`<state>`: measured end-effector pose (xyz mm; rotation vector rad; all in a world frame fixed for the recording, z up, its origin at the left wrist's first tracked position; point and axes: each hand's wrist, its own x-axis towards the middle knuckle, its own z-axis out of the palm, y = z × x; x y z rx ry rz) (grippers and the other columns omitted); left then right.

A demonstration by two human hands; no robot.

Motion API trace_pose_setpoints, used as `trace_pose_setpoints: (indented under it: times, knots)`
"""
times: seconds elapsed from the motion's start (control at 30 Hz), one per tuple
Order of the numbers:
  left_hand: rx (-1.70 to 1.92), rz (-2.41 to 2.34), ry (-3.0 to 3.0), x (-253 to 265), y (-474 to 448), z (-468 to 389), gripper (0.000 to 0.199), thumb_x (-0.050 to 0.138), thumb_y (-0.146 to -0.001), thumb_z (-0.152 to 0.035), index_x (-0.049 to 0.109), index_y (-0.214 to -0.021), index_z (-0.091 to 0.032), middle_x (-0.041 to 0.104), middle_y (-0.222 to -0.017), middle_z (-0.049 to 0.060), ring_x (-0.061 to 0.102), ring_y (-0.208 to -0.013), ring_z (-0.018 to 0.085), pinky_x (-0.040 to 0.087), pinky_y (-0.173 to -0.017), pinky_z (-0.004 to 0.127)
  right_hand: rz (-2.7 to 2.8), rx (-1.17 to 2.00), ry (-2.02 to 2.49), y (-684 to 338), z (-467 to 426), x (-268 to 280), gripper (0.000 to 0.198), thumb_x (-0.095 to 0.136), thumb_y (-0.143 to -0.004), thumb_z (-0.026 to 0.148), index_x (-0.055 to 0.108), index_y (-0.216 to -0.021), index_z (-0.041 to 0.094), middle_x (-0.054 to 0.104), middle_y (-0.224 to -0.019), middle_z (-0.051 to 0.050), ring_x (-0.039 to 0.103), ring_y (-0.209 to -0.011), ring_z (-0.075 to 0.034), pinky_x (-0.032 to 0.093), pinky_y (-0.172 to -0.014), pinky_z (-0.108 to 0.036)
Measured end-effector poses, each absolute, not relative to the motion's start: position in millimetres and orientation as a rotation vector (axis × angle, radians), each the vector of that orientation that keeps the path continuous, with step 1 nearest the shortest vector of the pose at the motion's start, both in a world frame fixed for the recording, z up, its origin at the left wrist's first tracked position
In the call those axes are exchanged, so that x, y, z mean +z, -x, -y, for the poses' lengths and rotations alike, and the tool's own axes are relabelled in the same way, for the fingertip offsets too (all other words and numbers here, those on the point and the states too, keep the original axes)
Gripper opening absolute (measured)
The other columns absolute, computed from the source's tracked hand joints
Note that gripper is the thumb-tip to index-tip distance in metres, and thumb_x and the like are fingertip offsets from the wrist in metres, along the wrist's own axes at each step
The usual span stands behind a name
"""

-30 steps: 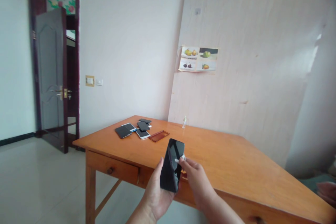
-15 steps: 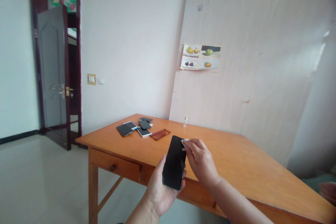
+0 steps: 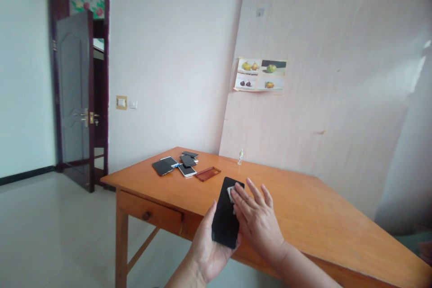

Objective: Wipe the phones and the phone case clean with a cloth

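Note:
My left hand (image 3: 211,245) is closed around a black smartphone (image 3: 224,229), held tilted with its dark screen towards me, over the table's front edge. A small white wipe (image 3: 231,194) lies against the upper part of the screen. My right hand (image 3: 258,218) holds the wipe there under its front fingers, while its other fingers are stretched out and spread. The right thumb is mostly hidden. Beyond the phone, on the table, lies an empty reddish-brown phone case (image 3: 208,174).
Several phones (image 3: 164,168) lie in a loose, overlapping group at the back left of the orange wooden table (image 3: 303,211). A small clear bottle (image 3: 240,156) stands near the back edge. A board (image 3: 303,121) with fruit pictures (image 3: 260,74) leans behind. A door (image 3: 74,99) stands ajar at left.
My right hand has gone from pinching the wipe at the phone's upper right edge to pressing it flatter on the screen, fingers spreading out. The view has shifted slightly.

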<state>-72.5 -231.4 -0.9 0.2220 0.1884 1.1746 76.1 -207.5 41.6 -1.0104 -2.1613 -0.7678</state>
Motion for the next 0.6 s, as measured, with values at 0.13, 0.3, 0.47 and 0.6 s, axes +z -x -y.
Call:
trace_pose_setpoints:
  times: [0.13,0.3,0.47,0.6]
  knots:
    - [1.159,-0.222,-0.281,0,71,231,0.036,0.065,-0.087,-0.041,0.065,-0.113,-0.016,0.073,-0.096,0.007,0.068,-0.075,0.020,0.050,-0.067,0.030,2.161,-0.757,1.068,-79,200,47,0.047,0.044,-0.095,0.021,0.045,-0.142,0.026,0.051,-0.143,-0.001,0.026,-0.143,-0.030,0.011,-0.116,-0.058]
    - [1.133,-0.266,-0.248,-3,80,231,0.038,0.066,-0.084,-0.046,0.067,-0.102,-0.013,0.073,-0.089,0.010,0.068,-0.072,0.020,0.049,-0.064,0.029,2.377,-0.878,0.683,-70,233,14,0.050,0.050,-0.093,0.020,0.045,-0.142,0.029,0.053,-0.141,0.001,0.031,-0.141,-0.026,-0.002,-0.118,-0.056]
    - [1.183,-0.245,-0.229,-6,75,233,0.031,0.066,-0.086,-0.039,0.067,-0.107,-0.016,0.073,-0.087,0.006,0.066,-0.064,0.015,0.048,-0.062,0.026,2.353,-0.842,0.776,-69,231,24,0.048,0.049,-0.093,0.021,0.047,-0.141,0.029,0.052,-0.142,0.002,0.029,-0.142,-0.027,-0.006,-0.117,-0.058]
    - [1.185,-0.250,-0.287,-8,66,231,0.037,0.066,-0.086,-0.039,0.063,-0.118,-0.021,0.074,-0.096,0.005,0.068,-0.075,0.021,0.047,-0.059,0.029,2.187,-0.767,1.043,-76,205,52,0.048,0.045,-0.095,0.020,0.045,-0.142,0.027,0.054,-0.140,-0.001,0.024,-0.144,-0.028,0.002,-0.116,-0.061]
